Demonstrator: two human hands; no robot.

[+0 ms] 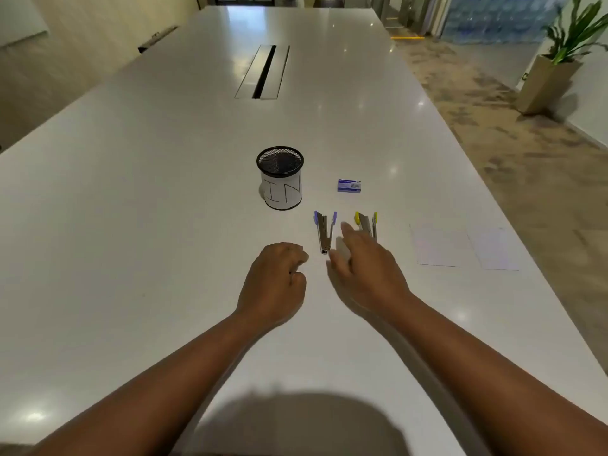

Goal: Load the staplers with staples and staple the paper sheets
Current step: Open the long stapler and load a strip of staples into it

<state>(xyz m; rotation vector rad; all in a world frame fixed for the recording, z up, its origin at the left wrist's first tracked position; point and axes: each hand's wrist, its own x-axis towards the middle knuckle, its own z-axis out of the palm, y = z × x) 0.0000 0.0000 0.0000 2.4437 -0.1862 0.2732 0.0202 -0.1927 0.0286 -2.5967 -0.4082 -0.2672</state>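
Observation:
Two small staplers lie on the white table [131,225]. The purple stapler [324,232] is on the left and the yellow stapler [367,223] on the right, both splayed apart at their far ends. My right hand [365,268] hovers between them with fingers spread, blurred, covering the yellow stapler's near end and holding nothing. My left hand [274,281] is curled into a loose fist just left of the purple stapler, empty. A small blue staple box [349,185] lies beyond the staplers. Two white paper sheets [441,244] [495,248] lie flat to the right.
A black mesh pen cup [280,177] with a paper label reading "IN" stands left of the staple box. A cable slot [263,72] runs along the table's middle farther back. The table's right edge is near the sheets; a potted plant [556,57] stands on the floor beyond.

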